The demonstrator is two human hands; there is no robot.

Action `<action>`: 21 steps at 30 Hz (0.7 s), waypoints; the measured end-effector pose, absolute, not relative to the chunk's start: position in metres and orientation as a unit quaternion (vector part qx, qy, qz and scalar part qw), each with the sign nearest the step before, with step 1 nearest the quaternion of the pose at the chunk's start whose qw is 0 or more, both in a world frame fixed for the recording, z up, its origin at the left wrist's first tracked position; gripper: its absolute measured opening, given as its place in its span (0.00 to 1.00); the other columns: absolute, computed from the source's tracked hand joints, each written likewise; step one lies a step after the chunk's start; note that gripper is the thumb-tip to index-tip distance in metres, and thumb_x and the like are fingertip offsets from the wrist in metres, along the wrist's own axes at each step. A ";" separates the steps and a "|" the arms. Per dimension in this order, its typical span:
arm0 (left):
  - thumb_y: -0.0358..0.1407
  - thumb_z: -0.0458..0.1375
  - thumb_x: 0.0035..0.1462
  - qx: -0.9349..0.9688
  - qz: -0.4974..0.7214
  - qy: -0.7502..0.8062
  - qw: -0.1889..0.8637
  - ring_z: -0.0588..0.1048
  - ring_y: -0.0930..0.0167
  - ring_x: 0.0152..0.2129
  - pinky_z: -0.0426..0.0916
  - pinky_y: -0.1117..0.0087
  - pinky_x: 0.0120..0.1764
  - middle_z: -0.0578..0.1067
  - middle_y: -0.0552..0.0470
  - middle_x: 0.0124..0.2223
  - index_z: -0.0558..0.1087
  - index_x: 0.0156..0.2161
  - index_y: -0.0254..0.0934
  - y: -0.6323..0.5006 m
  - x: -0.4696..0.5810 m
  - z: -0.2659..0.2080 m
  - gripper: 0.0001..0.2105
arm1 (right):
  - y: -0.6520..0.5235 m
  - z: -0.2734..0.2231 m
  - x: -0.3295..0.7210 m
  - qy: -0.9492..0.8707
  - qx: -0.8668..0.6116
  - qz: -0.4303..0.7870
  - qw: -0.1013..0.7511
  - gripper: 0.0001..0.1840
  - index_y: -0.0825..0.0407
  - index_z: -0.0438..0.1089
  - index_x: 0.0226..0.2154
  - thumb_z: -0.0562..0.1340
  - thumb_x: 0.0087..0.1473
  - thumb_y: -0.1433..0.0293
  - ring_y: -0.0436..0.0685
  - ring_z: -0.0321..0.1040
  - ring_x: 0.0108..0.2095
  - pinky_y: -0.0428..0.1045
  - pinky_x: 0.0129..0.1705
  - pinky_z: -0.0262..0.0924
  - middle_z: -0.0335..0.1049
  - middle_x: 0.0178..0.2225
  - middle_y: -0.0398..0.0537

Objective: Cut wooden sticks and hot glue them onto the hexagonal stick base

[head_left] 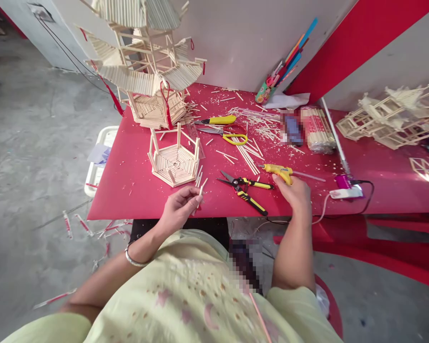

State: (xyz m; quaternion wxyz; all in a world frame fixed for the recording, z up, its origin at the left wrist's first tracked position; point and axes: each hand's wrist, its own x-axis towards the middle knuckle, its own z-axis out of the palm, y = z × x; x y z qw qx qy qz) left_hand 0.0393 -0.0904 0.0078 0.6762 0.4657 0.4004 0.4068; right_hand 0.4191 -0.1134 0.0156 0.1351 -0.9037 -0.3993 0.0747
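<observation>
My left hand (180, 206) pinches a short wooden stick (202, 189) near the table's front edge. Just beyond it sits a small hexagonal stick frame (175, 164) with short upright posts around its rim. My right hand (296, 193) has its fingers round the handle of a yellow hot glue gun (279, 169), whose nozzle points left. A clear glue stick (309, 176) sticks out of the gun's back. Between my hands lie black and yellow pruning shears (243, 185), blades apart. A few loose sticks (199, 176) rest beside the frame.
A tall stick pagoda (146, 76) stands at the back left of the red table (128, 190). Scissors (232, 138), a yellow-handled cutter (221, 120), scattered sticks (248, 155) and a bundled pack (319, 128) lie behind. A power strip (346, 191) with cords sits right.
</observation>
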 end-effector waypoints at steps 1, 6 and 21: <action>0.50 0.70 0.55 0.467 0.404 0.402 0.676 0.67 0.80 0.18 0.64 0.77 0.22 0.76 0.53 0.28 0.76 0.37 0.34 -0.090 0.042 0.008 0.19 | -0.118 0.017 0.414 -0.419 -0.899 0.021 0.130 0.37 0.58 0.77 0.45 0.61 0.54 0.42 0.75 0.72 0.45 0.61 0.45 0.63 0.76 0.44 0.69; 0.49 0.68 0.58 0.479 0.403 0.397 0.671 0.67 0.80 0.17 0.62 0.77 0.22 0.76 0.53 0.27 0.74 0.35 0.34 -0.086 0.053 0.008 0.18 | -0.144 0.024 0.362 -0.680 -0.722 -0.002 0.128 0.34 0.53 0.66 0.65 0.61 0.60 0.57 0.73 0.64 0.62 0.65 0.61 0.61 0.67 0.63 0.64; 0.51 0.68 0.57 0.443 0.485 0.341 0.672 0.63 0.82 0.16 0.59 0.78 0.20 0.77 0.54 0.31 0.72 0.37 0.36 -0.071 0.107 0.021 0.19 | 0.033 0.053 0.343 -0.753 -0.654 0.001 0.066 0.28 0.57 0.64 0.66 0.53 0.65 0.75 0.66 0.66 0.61 0.57 0.61 0.62 0.68 0.63 0.62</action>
